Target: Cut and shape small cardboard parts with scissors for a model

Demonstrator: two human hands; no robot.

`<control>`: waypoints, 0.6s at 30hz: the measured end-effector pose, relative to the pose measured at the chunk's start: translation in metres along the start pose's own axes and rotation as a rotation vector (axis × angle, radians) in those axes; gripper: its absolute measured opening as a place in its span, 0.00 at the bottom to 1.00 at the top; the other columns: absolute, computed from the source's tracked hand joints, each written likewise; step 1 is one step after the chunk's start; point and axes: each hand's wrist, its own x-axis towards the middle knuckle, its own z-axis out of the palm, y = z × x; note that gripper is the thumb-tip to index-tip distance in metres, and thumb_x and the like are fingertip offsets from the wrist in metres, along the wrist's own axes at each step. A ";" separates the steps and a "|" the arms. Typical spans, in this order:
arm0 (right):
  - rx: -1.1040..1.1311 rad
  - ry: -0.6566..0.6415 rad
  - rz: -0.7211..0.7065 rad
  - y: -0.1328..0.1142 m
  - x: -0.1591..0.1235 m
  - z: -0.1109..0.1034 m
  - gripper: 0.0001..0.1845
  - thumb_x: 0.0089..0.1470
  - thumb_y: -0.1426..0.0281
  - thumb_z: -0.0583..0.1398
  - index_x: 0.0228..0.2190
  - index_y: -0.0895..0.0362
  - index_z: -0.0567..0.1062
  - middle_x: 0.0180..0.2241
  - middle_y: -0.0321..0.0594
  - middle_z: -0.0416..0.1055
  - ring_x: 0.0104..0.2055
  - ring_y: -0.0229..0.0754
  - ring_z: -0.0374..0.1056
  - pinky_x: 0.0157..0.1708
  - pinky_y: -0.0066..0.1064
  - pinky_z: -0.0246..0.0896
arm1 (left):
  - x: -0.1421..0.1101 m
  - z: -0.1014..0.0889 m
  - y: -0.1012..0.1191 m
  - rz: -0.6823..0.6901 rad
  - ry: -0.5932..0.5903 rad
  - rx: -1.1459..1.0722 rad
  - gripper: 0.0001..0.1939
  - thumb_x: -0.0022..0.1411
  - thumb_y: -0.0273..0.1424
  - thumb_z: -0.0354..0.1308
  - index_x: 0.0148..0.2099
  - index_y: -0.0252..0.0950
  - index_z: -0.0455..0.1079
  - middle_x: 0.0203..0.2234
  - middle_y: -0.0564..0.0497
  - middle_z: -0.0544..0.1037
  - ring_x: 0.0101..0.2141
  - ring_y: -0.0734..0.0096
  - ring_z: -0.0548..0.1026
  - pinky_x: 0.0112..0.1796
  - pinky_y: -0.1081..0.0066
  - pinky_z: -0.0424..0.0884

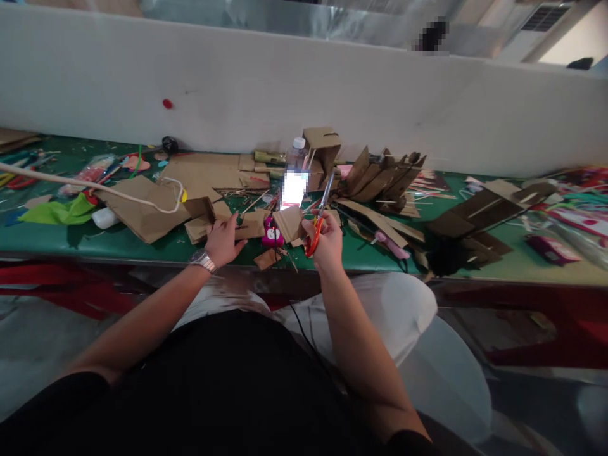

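My right hand (329, 242) is closed around the orange handles of a pair of scissors (313, 237); the metal blades point up and away from me. My left hand (224, 240), with a watch on its wrist, lies with fingers apart at cut cardboard pieces (249, 228). Whether it presses on them I cannot tell. Between the hands sits a small pink-purple device (272, 234) with a white figure on it. A square cardboard piece (289, 223) stands beside the scissors hand. Behind it, a lit phone screen (294, 190) leans near a clear bottle (298, 155) with a white cap.
Folded cardboard parts (384, 177) stand at the back right, and a larger cardboard construction (489, 209) lies farther right. A white cable (118, 193) crosses the left side over a cardboard sheet (142, 212). A white partition (285, 82) rises behind the green tabletop (156, 250).
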 end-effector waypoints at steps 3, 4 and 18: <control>-0.004 -0.004 0.009 0.001 0.002 -0.002 0.28 0.46 0.57 0.76 0.43 0.51 0.71 0.27 0.27 0.72 0.16 0.29 0.60 0.14 0.25 0.58 | 0.001 -0.002 0.000 0.025 0.016 -0.041 0.38 0.64 0.33 0.63 0.73 0.34 0.58 0.53 0.37 0.82 0.58 0.37 0.72 0.56 0.45 0.62; -0.005 -0.011 0.012 0.001 0.002 -0.002 0.29 0.45 0.56 0.76 0.43 0.51 0.71 0.27 0.26 0.72 0.16 0.29 0.60 0.14 0.25 0.58 | 0.000 -0.003 0.001 0.046 0.024 -0.054 0.35 0.63 0.31 0.63 0.71 0.35 0.62 0.53 0.39 0.83 0.57 0.39 0.74 0.56 0.45 0.62; -0.111 -0.164 0.103 -0.001 -0.002 0.005 0.32 0.38 0.56 0.78 0.42 0.52 0.75 0.30 0.33 0.77 0.22 0.34 0.65 0.22 0.28 0.64 | -0.039 -0.027 -0.006 0.623 0.279 -0.064 0.20 0.58 0.21 0.58 0.51 0.39 0.79 0.43 0.44 0.85 0.44 0.54 0.80 0.48 0.53 0.70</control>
